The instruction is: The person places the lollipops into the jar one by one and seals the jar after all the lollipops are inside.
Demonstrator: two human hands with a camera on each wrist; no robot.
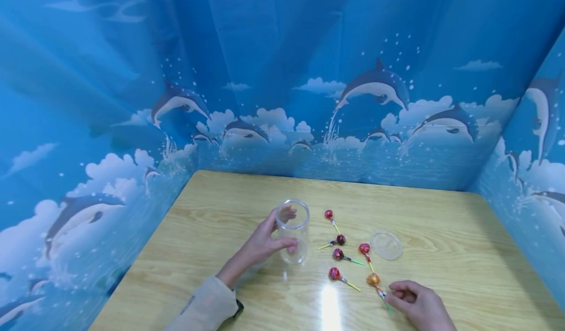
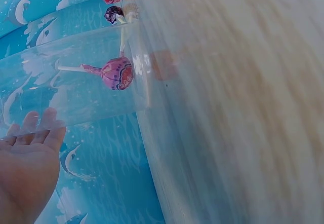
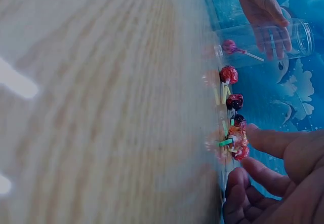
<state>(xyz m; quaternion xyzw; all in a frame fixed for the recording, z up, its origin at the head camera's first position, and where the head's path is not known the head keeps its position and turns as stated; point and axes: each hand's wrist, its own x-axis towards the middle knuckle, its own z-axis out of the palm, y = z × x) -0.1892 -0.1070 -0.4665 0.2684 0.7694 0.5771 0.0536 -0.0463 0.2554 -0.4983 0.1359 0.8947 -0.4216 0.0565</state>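
My left hand (image 1: pixel 267 240) holds a tall clear jar (image 1: pixel 295 260) standing on the table, fingers behind it and thumb at its near side. Inside, a pink-purple lollipop (image 2: pixel 117 74) shows through the wall in both wrist views, its head low and its white stick leaning upward. My right hand (image 1: pixel 419 304) is beside an orange-wrapped lollipop (image 1: pixel 373 279) with a green stick. Thumb and forefinger are parted near that stick, the other fingers curled. Just beyond lies a red lollipop (image 1: pixel 364 248) on a yellow stick.
Between the jar and my right hand lie several more lollipops, among them a red one (image 1: pixel 328 214), a dark one (image 1: pixel 341 240) and a red-purple one (image 1: pixel 334 273). A round clear lid (image 1: pixel 386 245) lies to their right. Dolphin-print curtains (image 1: pixel 273 154) border the wooden table (image 1: pixel 229 193).
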